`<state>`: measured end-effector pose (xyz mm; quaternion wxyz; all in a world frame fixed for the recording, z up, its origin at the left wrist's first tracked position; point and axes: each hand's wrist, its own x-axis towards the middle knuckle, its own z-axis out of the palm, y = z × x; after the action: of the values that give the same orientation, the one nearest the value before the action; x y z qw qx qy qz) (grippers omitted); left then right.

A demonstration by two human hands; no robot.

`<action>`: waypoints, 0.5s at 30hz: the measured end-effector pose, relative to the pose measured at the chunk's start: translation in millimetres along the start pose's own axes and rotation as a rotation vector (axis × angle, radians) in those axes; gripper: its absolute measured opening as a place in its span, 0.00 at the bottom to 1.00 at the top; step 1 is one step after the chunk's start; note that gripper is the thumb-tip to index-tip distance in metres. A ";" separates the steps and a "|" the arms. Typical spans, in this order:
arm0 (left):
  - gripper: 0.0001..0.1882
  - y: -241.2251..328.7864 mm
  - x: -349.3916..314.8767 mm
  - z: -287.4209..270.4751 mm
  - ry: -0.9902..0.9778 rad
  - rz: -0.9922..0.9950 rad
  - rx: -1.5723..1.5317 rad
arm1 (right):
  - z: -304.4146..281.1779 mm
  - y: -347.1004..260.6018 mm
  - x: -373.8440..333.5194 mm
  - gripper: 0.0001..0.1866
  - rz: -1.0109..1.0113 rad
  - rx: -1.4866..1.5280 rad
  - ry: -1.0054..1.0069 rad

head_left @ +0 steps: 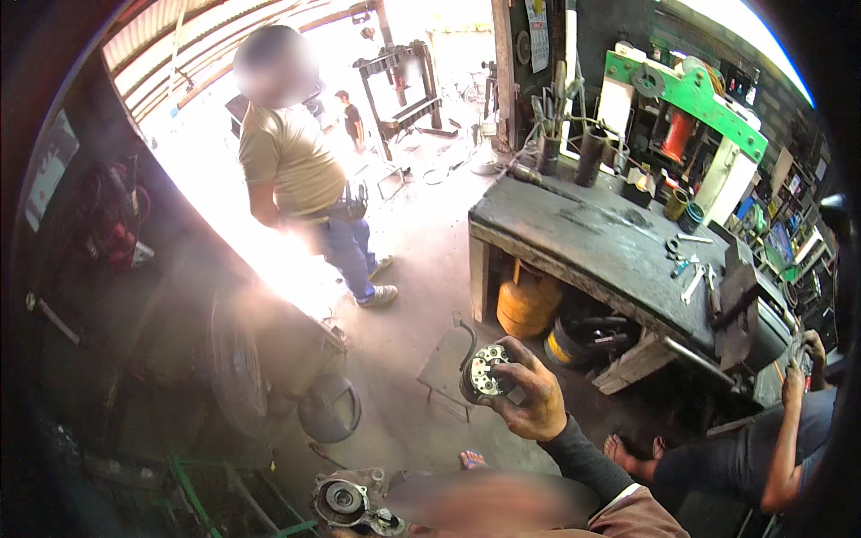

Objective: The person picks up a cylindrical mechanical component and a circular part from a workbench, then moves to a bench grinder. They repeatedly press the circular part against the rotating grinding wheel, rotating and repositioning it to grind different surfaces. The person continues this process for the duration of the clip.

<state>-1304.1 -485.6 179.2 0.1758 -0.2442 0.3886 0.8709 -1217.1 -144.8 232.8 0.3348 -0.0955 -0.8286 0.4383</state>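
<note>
My right hand (529, 394) is raised in front of me, its thumb and fingers closed around a round metal part (489, 370). That part has a pale face with several holes and a dark rim. Lower down, to the left, is a grey cast-metal housing (343, 498) with a round bore, cut off by the bottom of the view. My left hand does not show, and whatever supports the housing is hidden. A blurred patch covers the area between the housing and my right sleeve.
A dark workbench (556, 215) at right carries wrenches (692, 282); an orange gas cylinder (529, 300) sits beneath. Behind stands a green-topped press (682, 99). One person (291, 161) stands at left; another's hands (794, 381) hold something at far right. A low stool (441, 372) and green metal frame (190, 493) are nearby.
</note>
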 end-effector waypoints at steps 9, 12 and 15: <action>0.33 74.0 209.2 95.2 -0.084 -0.051 0.091 | 120.5 85.1 150.0 0.25 0.127 -0.072 0.091; 0.32 96.7 270.0 127.3 -0.124 -0.111 0.130 | 157.0 100.8 183.8 0.25 0.201 -0.080 0.119; 0.32 114.8 320.6 163.7 -0.185 -0.191 0.152 | 182.9 109.9 222.1 0.24 0.289 -0.122 0.117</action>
<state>-1670.9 -396.5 161.7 0.3109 -0.1847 0.4106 0.8371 -1517.0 -99.9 178.9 0.3097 -0.2593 -0.8103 0.4246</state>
